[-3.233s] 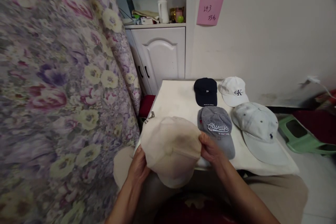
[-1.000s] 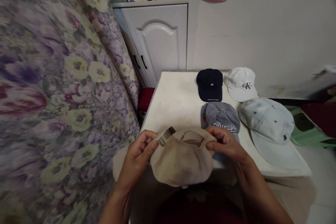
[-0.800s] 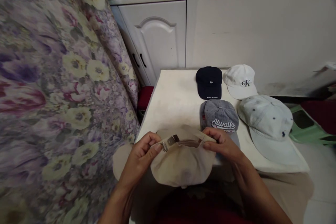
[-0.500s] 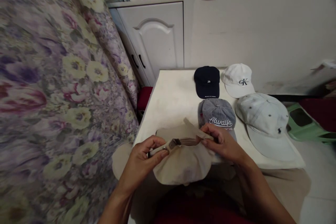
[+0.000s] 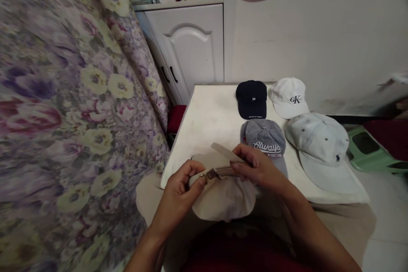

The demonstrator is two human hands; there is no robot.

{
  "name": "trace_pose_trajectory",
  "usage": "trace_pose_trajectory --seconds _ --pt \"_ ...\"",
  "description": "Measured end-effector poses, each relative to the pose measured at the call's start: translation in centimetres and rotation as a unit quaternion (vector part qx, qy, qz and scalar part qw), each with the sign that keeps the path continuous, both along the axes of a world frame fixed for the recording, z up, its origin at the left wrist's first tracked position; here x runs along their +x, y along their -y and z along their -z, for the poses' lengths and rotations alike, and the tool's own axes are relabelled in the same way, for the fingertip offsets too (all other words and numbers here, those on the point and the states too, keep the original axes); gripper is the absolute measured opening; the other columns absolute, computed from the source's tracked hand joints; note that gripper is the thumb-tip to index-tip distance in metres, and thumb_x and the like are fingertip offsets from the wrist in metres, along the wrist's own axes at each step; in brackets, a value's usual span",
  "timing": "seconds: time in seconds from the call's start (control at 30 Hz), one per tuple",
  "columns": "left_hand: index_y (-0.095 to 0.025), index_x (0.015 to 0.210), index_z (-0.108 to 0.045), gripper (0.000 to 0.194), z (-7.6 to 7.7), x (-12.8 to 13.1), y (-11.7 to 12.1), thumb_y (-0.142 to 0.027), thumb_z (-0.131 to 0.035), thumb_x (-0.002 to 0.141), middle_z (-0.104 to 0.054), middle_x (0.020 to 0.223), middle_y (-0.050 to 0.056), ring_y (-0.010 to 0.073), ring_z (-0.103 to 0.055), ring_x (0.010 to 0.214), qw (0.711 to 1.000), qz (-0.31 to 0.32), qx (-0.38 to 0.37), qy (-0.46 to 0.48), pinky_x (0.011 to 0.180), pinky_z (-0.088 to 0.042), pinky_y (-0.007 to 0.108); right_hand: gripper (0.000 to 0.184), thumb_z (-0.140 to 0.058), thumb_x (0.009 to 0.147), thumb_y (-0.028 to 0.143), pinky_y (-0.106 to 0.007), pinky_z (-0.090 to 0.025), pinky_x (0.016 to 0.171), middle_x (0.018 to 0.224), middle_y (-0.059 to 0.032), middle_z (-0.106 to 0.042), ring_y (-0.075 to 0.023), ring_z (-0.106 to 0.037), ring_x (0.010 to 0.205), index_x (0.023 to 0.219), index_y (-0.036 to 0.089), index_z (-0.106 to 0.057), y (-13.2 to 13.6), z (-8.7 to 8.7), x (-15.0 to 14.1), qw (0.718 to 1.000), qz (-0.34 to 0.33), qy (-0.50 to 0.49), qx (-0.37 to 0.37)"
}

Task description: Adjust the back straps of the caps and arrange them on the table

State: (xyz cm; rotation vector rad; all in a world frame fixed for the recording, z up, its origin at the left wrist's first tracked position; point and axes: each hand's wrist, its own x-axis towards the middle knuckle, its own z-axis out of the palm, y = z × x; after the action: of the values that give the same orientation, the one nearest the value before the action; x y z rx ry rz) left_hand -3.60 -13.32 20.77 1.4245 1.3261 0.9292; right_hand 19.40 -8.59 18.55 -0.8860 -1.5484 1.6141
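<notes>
A beige baseball cap (image 5: 223,202) is held between my hands over the table's front edge, its back opening facing up. My left hand (image 5: 180,191) pinches the left end of the back band, beside a metal buckle (image 5: 203,177) and a small brown label. Closed on the right end of the band, my right hand (image 5: 255,168) grips the adjusting strap (image 5: 223,151), whose free end sticks out to the upper left. A grey cap (image 5: 266,136) reading "Always" lies just behind my right hand.
On the white table (image 5: 207,110) are also a navy cap (image 5: 251,98), a white cap (image 5: 288,97) and a pale washed cap (image 5: 318,144). A floral curtain (image 5: 79,114) hangs at left. A green stool (image 5: 366,148) stands at right, a white cabinet (image 5: 191,51) behind.
My right hand has moved left with the strap, so the strap's free end now points further left. My hands are closer together; the left hand has barely shifted.
</notes>
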Motion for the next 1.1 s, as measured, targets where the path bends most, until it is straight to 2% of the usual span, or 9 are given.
trace_pose_trajectory --seconds 0.17,0.37,0.57,0.73,0.83,0.97,1.1 --pt "-0.020 0.086 -0.060 0.018 0.2 0.3 -0.5 -0.035 -0.070 0.085 -0.057 0.081 -0.002 0.0130 -0.051 0.072 0.999 -0.015 -0.005 0.033 0.061 -0.040 0.021 0.026 -0.074 0.081 0.038 -0.021 -0.034 0.052 0.068 0.0051 -0.052 -0.0088 -0.042 0.058 0.079 0.019 -0.056 -0.2 -0.6 -1.2 0.999 -0.013 -0.003 -0.030" --pt "-0.020 0.084 -0.060 0.020 0.0 0.5 -0.6 -0.037 -0.071 0.084 -0.058 0.079 -0.002 0.0133 -0.053 0.071 0.999 -0.018 -0.025 0.038 0.062 -0.041 0.022 0.033 -0.083 0.070 0.040 -0.023 -0.041 0.058 0.073 0.0022 -0.059 -0.0111 -0.050 0.064 0.085 0.018 -0.064 -0.5 -0.7 -2.0 0.997 -0.021 -0.015 -0.069" --pt "-0.020 0.087 -0.063 0.018 -0.1 0.6 -0.7 -0.035 -0.071 0.083 -0.062 0.080 0.000 0.0155 -0.056 0.074 1.000 -0.006 -0.016 0.024 0.064 -0.044 0.023 0.034 -0.085 0.066 0.040 -0.023 -0.039 0.058 0.069 0.0033 -0.058 -0.0105 -0.048 0.062 0.080 0.017 -0.064 -0.6 -0.7 -2.5 0.996 -0.039 -0.033 -0.077" --pt "-0.021 0.091 -0.065 0.016 0.0 0.3 -0.7 -0.037 -0.067 0.087 -0.065 0.081 0.000 0.0161 -0.057 0.073 1.000 0.023 -0.012 0.011 0.061 -0.042 0.023 0.033 -0.085 0.066 0.040 -0.023 -0.037 0.055 0.064 0.0044 -0.056 -0.0096 -0.045 0.058 0.076 0.017 -0.063 -0.5 -0.3 -2.9 0.997 -0.017 -0.030 -0.075" --pt "-0.023 0.096 -0.066 0.017 0.2 0.1 -0.6 -0.038 -0.062 0.091 -0.066 0.081 0.000 0.0162 -0.058 0.074 0.999 0.039 -0.006 0.010 0.064 -0.043 0.024 0.029 -0.084 0.068 0.036 -0.023 -0.037 0.056 0.066 0.0040 -0.058 -0.0097 -0.046 0.059 0.077 0.017 -0.064 -0.4 -0.1 -2.9 0.998 -0.014 -0.019 -0.050" --pt "-0.021 0.092 -0.068 0.018 0.8 0.2 -0.6 -0.036 -0.073 0.083 -0.063 0.076 -0.002 0.0147 -0.055 0.071 0.999 0.041 -0.017 -0.002 0.064 -0.042 0.024 0.022 -0.080 0.074 0.031 -0.023 -0.038 0.059 0.070 0.0033 -0.059 -0.0102 -0.049 0.063 0.080 0.018 -0.064 -0.2 -0.1 -3.0 1.000 -0.023 0.000 -0.021" --pt "-0.022 0.091 -0.070 0.016 1.0 0.1 -0.6 -0.034 -0.074 0.082 -0.066 0.078 -0.002 0.0149 -0.058 0.072 0.998 0.030 -0.039 0.028 0.065 -0.043 0.024 0.024 -0.079 0.076 0.037 -0.024 -0.040 0.061 0.072 0.0023 -0.060 -0.0112 -0.051 0.065 0.082 0.018 -0.065 -0.1 -0.3 -2.9 1.000 -0.023 0.001 -0.016"
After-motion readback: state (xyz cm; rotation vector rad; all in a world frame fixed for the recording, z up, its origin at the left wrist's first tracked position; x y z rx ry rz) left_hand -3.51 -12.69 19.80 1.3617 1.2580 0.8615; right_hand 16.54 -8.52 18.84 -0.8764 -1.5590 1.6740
